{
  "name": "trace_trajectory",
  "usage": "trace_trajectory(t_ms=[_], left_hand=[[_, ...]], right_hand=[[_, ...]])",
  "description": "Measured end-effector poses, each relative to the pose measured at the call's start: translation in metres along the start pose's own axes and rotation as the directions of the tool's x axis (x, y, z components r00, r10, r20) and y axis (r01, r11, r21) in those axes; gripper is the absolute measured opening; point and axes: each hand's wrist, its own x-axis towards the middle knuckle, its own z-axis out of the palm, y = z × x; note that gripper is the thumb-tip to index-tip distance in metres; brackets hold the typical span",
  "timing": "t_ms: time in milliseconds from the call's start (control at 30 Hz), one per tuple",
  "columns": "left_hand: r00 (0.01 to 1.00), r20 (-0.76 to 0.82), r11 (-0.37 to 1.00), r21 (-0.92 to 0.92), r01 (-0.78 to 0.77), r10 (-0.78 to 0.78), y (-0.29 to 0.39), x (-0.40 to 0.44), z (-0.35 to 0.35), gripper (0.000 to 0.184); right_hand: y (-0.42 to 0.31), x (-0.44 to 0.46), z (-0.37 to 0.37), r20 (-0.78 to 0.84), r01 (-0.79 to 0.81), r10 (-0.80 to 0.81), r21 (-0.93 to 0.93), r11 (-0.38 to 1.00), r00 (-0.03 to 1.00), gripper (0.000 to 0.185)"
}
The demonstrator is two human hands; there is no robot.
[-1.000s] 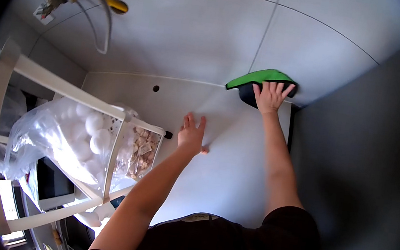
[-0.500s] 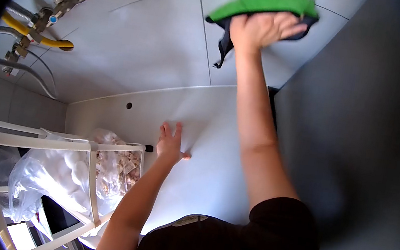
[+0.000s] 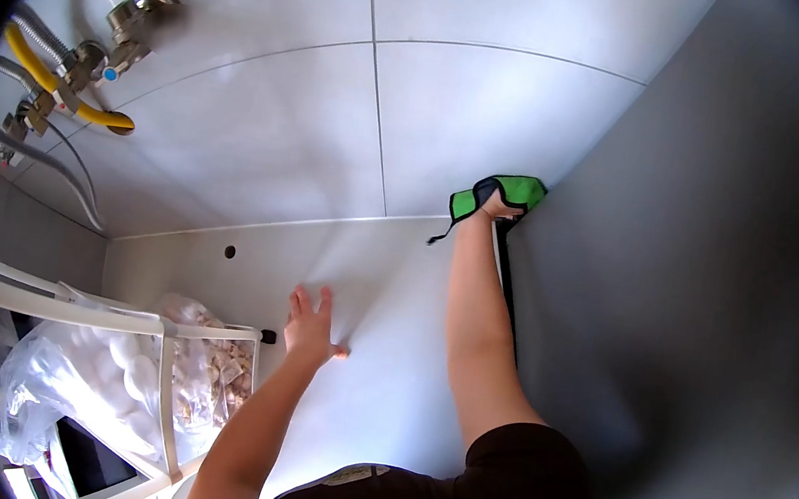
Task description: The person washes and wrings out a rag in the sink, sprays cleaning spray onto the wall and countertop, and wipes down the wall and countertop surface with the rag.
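One white rack (image 3: 69, 309) with bagged goods (image 3: 129, 370) at left | left hand (image 3: 311, 334) near rack, resting on pale surface (image 3: 382, 379), fingers spread apart | right hand (image 3: 498, 207) against green-and-black cloth (image 3: 526, 192), fingers mostly hidden, cannot tell if clamped | cloth in far corner, by tiled wall (image 3: 476, 128) and grey panel (image 3: 707, 290) | valves (image 3: 37, 111) at upper left

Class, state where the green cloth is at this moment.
In the head view, the green cloth is right of centre, at the right hand, near where the tiled wall meets the grey panel.
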Motion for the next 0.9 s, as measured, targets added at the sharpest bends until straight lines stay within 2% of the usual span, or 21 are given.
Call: trace_trajectory(t_ms=[33, 100, 167, 267, 333, 400, 433, 467, 533, 567, 600, 667, 700, 733, 767, 800, 833, 867, 900], left_hand=[[1.000, -0.007, 1.000, -0.008, -0.004, 0.004, -0.001, 0.000, 0.001, 0.127], [0.999, -0.039, 1.000, -0.024, -0.002, 0.002, -0.004, 0.001, 0.001, 0.127], [1.000, -0.015, 1.000, 0.010, -0.014, 0.014, -0.005, 0.003, 0.006, 0.129], [0.999, -0.027, 0.999, -0.034, -0.018, 0.017, -0.006, 0.005, 0.010, 0.130], [0.997, -0.068, 1.000, 0.011, -0.021, 0.021, -0.008, 0.012, 0.020, 0.133], [0.999, -0.048, 0.998, 0.058, -0.022, 0.025, -0.010, 0.013, 0.022, 0.133], [0.996, -0.080, 0.998, 0.046, -0.031, 0.034, -0.013, 0.012, 0.024, 0.133], [0.998, -0.057, 0.998, 0.059, -0.028, 0.031, -0.013, 0.014, 0.025, 0.134], [0.997, -0.062, 0.997, 0.061, -0.040, 0.044, -0.008, 0.015, 0.023, 0.135], [0.999, -0.027, 0.999, 0.038, -0.027, 0.028, -0.009, 0.013, 0.021, 0.135], [1.000, 0.004, 1.000, 0.011, -0.011, 0.011, -0.010, 0.013, 0.019, 0.135], [1.000, 0.001, 1.000, 0.017, -0.017, 0.017, -0.011, 0.012, 0.019, 0.136], [0.999, 0.023, 0.999, 0.037, -0.023, 0.022, -0.011, 0.014, 0.017, 0.136], [1.000, 0.010, 0.999, 0.026, -0.027, 0.026, -0.011, 0.017, 0.017, 0.136], [0.999, 0.023, 0.997, 0.075, -0.024, 0.022, -0.010, 0.020, 0.019, 0.136], [0.999, 0.041, 0.992, 0.122, -0.021, 0.016, -0.008, 0.023, 0.023, 0.136], [0.999, 0.040, 0.994, 0.107, -0.026, 0.022, -0.005, 0.024, 0.024, 0.136], [0.999, 0.032, 0.969, 0.245, -0.036, 0.029, -0.001, 0.027, 0.021, 0.127], [0.999, 0.024, 0.925, 0.377, -0.040, 0.034, 0.003, 0.032, 0.016, 0.119]], right_hand=[[0.016, 0.025, 0.010, -0.067, 0.123, -0.114, 0.154, 0.980, 0.991, 0.039], [-0.045, 0.024, 0.002, -0.047, 0.290, -0.290, -0.010, 0.957, 0.956, 0.038], [-0.141, 0.012, -0.003, 0.066, 0.612, -0.611, -0.181, 0.770, 0.789, 0.039], [-0.257, 0.002, -0.008, 0.097, 0.699, -0.695, -0.192, 0.689, 0.712, 0.036], [-0.308, -0.001, -0.004, 0.154, 0.744, -0.728, -0.153, 0.650, 0.668, 0.038], [-0.361, -0.006, -0.002, 0.188, 0.812, -0.791, -0.186, 0.554, 0.582, 0.039], [-0.396, -0.010, 0.001, 0.232, 0.761, -0.725, -0.206, 0.615, 0.648, 0.042], [-0.424, -0.012, 0.006, 0.205, 0.778, -0.751, -0.184, 0.601, 0.628, 0.042], [-0.471, -0.015, 0.012, 0.149, 0.707, -0.692, -0.108, 0.699, 0.707, 0.045], [-0.493, -0.016, 0.014, 0.181, 0.676, -0.653, -0.124, 0.726, 0.735, 0.050], [-0.510, -0.015, 0.022, 0.116, 0.713, -0.704, -0.115, 0.691, 0.701, 0.048], [-0.565, -0.031, 0.016, 0.199, 0.729, -0.701, -0.170, 0.663, 0.684, 0.045], [-0.588, -0.037, 0.018, 0.165, 0.753, -0.734, -0.136, 0.644, 0.658, 0.044], [-0.606, -0.037, 0.029, 0.095, 0.818, -0.814, -0.129, 0.561, 0.573, 0.049], [-0.628, -0.038, 0.035, 0.140, 0.853, -0.853, -0.244, 0.462, 0.503, 0.054], [-0.647, -0.037, 0.051, 0.077, 0.863, -0.898, -0.324, 0.388, 0.433, 0.055], [-0.667, -0.038, 0.067, -0.038, 0.889, -0.941, -0.317, 0.330, 0.336, 0.055], [-0.682, -0.047, 0.071, -0.154, 0.911, -0.961, -0.312, 0.269, 0.231, 0.055], [-0.691, -0.054, 0.074, -0.097, 0.933, -0.975, -0.283, 0.221, 0.201, 0.056]])
